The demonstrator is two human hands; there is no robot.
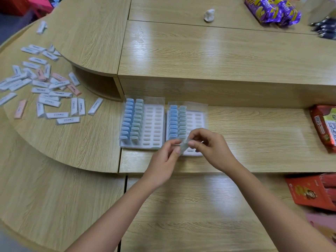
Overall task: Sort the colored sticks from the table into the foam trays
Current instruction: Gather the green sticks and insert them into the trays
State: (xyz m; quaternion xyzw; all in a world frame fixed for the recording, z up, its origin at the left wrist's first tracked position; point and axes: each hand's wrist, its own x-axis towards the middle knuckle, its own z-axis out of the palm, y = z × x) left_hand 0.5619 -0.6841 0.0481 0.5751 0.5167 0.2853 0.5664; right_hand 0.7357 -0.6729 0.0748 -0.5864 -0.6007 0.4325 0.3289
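- Pale wood-grain desk (pixel 200 60) carries two white slotted foam trays (pixel 154 128), each part-filled with blue and green rows.
- Left hand (pixel 163 166) and right hand (pixel 212 148) together pinch one pale blurred stick (pixel 184 147), steeply tilted, over the right tray (pixel 197 117) at its near edge.
- Empty slots lie just beyond; loose white and pink sticks (pixel 45 84) lie far left.

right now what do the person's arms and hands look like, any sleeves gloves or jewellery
Both are bare. The left hand and right hand wear no gloves, and no rings show. The left forearm and right forearm are uncovered up to the frame edge: no sleeve, watch or bracelet is in view. The picture is too blurred to tell much about the nails.
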